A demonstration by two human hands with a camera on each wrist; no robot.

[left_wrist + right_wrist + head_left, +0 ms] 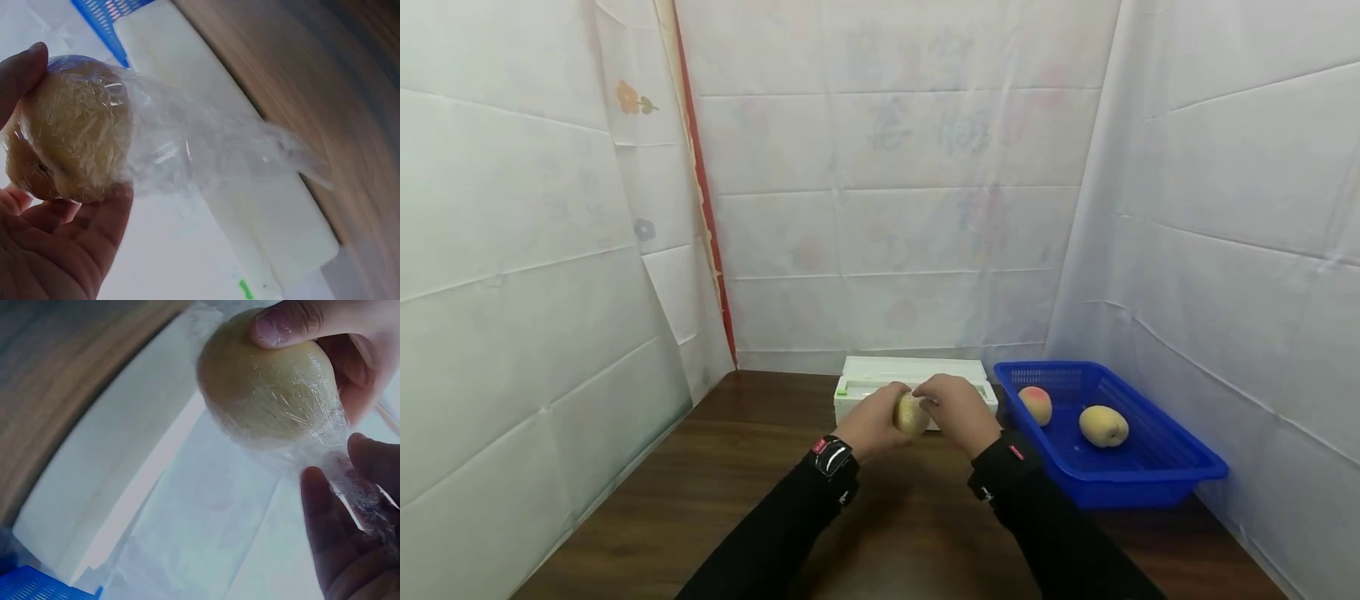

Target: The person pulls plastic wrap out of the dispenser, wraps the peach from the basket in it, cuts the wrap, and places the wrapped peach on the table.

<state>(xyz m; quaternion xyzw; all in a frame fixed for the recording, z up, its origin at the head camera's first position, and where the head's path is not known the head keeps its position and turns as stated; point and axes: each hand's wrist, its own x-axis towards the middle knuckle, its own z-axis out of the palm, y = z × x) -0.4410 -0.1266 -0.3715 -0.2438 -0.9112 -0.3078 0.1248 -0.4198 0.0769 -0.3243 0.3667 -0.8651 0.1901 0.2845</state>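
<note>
A round, pale yellow fruit (912, 415), wrapped in clear cling film, is held above the table between both hands. My left hand (874, 421) grips it, thumb on one side and fingers on the other. Loose cling film (187, 150) trails off the fruit as a crumpled, twisted tail in the left wrist view. At the fruit's right side is my right hand (962, 412), fingers bent. In the right wrist view its thumb and fingers (319, 494) close around the gathered film below the fruit.
Behind the hands stands a long white dispenser box (913, 367) with its lid raised. To the right, a blue plastic basket (1142, 492) holds a pink-tinged peach (1036, 405) and a yellow fruit (1103, 426). White sheets (895, 225) enclose the brown wooden table (700, 500).
</note>
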